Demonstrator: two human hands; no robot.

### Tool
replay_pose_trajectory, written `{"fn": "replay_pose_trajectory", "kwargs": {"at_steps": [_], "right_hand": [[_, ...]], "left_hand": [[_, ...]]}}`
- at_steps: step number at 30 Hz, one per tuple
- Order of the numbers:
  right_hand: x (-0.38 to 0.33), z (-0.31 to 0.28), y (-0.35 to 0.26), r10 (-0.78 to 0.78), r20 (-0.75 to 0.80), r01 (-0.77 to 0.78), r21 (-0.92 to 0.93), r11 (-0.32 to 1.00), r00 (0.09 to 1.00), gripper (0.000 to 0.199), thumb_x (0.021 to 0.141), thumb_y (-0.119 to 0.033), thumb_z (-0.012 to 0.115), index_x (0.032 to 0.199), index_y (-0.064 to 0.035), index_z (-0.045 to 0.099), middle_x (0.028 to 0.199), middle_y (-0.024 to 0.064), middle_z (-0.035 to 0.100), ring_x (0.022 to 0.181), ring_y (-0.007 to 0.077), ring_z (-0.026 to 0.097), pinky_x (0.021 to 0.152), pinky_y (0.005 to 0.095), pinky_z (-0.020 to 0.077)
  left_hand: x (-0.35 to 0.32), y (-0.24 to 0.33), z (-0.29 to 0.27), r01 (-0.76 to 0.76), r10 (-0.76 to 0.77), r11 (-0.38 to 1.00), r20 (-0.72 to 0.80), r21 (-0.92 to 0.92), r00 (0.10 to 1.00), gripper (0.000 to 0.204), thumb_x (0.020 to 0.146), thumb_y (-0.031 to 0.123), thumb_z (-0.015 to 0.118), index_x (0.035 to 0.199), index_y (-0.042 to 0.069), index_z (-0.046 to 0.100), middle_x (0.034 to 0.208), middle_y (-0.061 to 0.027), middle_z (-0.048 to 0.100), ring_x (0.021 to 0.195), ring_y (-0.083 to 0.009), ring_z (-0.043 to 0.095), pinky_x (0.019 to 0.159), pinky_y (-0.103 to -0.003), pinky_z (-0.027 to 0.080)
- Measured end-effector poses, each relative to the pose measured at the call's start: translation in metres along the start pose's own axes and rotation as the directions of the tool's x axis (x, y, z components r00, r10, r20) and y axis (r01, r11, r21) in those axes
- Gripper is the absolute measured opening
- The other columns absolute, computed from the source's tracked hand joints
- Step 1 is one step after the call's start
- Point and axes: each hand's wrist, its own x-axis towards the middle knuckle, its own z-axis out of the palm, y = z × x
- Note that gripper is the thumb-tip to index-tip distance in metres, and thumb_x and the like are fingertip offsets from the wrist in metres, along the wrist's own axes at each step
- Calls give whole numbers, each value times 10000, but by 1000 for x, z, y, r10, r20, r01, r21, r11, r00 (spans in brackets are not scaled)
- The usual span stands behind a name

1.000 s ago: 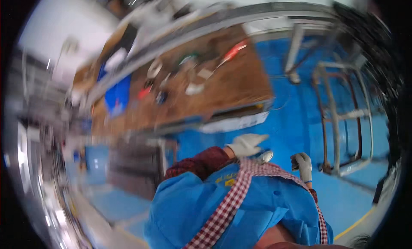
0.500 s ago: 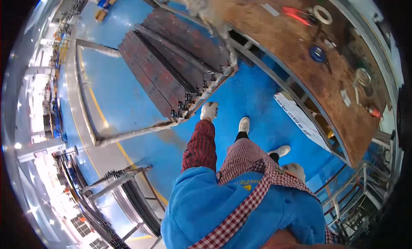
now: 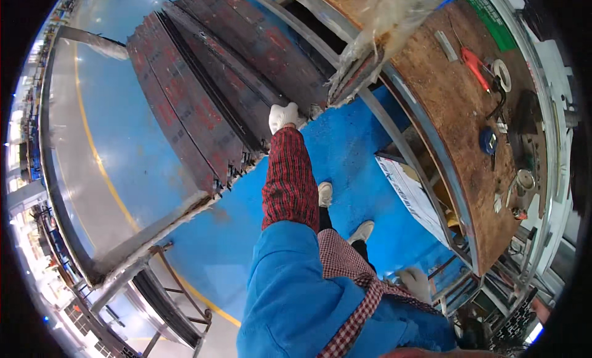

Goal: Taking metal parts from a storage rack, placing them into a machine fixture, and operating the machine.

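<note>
Many dark strips (image 3: 174, 96) near left hand (image 3: 283, 117), right hand (image 3: 415, 284) above blue floor (image 3: 231, 231); fingers' grip unclear

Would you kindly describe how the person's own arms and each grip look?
The left grip wears a white glove, apparently knitted; a red-and-black patterned oversleeve runs up to a plain blue upper sleeve. The right grip wears a pale glove, too blurred for detail.
</note>
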Motion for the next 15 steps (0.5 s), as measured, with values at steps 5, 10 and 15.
{"fn": "replay_pose_trajectory", "kwargs": {"at_steps": [5,10,15], "right_hand": [[63,30,-91,-492,-10,478,-218,851,871,308,911,-310,668,981,-14,712,779,101,678,689,259,614,630,380,473],[140,96,-231,-707,21,514,-701,494,707,570,874,-433,690,1297,-75,558,1132,185,622,897,384,665,755,488,524],[159,133,-220,-643,130,487,-768,415,755,422,847,-385,687,1074,-31,648,953,222,689,781,417,675,707,502,536]], "left_hand": [[-39,-32,-31,-7,2,992,36,126,999,495,789,382,667,972,-78,690,902,-284,723,841,-451,694,752,-483,559],[-200,-98,-2,-4,14,999,286,-36,958,467,870,387,676,1053,-42,678,913,-237,737,782,-423,697,688,-483,558],[-306,-203,41,-224,271,962,504,-153,820,424,918,396,672,1114,21,682,959,-168,731,798,-333,692,677,-430,535]]}}
